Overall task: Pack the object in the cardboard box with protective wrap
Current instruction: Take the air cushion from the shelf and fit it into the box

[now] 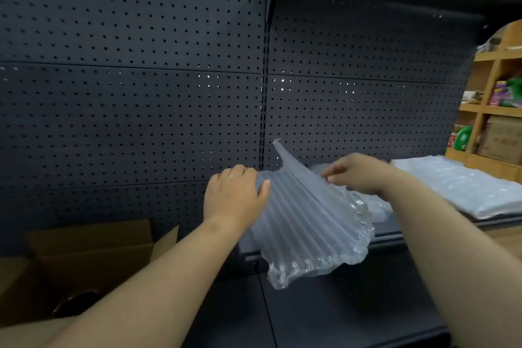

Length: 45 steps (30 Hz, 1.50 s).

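Note:
A clear air-column wrap sheet (308, 223) hangs off the front of a dark shelf, its top corner sticking up. My left hand (236, 195) grips its left edge, thumb on the ribbed face. My right hand (358, 174) pinches its upper right edge, above more crumpled wrap. An open cardboard box (90, 257) stands at the lower left, flaps up. Inside it a dark round object (76, 305) shows, partly hidden behind my left forearm.
A stack of flat wrap sheets (463, 186) lies on the shelf at the right. A dark pegboard wall (141, 93) rises behind. Wooden shelving (485, 110) with packets and cartons stands at the far right. A dark lower shelf surface (339, 313) lies below.

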### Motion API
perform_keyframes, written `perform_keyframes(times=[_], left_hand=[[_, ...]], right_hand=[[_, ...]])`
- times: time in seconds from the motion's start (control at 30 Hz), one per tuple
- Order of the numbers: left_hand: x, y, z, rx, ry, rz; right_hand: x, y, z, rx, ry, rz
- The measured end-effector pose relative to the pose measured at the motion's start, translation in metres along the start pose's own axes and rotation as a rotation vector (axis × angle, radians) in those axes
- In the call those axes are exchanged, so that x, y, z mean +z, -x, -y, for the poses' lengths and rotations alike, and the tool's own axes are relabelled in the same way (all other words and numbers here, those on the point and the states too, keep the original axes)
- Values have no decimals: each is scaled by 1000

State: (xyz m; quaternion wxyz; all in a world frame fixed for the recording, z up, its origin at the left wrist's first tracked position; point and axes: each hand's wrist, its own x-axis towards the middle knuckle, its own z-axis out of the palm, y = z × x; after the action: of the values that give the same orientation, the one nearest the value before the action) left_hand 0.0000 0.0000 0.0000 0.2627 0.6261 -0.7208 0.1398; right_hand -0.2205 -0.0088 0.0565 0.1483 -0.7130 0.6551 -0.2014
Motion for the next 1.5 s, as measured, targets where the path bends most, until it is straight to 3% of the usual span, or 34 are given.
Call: perform_keyframes(times=[0.17, 0.4, 0.7, 0.9, 1.07, 1.5], left_hand=[[17, -8, 4, -9, 42, 46], [27, -9, 9, -12, 37, 92], [29, -10, 25, -34, 22, 83], [9, -11, 40, -22, 15, -16], [-20, -2, 66, -23, -39, -106], [-82, 49, 158, -20, -143, -59]], right_hand=[[27, -4, 5, 40, -53, 195], [66, -17, 10, 218, 11, 318], [76, -23, 18, 241, -56, 309], [61, -10, 39, 51, -7, 230], [56, -1, 70, -143, 200, 109], [101, 36, 162, -378, 405, 88]])
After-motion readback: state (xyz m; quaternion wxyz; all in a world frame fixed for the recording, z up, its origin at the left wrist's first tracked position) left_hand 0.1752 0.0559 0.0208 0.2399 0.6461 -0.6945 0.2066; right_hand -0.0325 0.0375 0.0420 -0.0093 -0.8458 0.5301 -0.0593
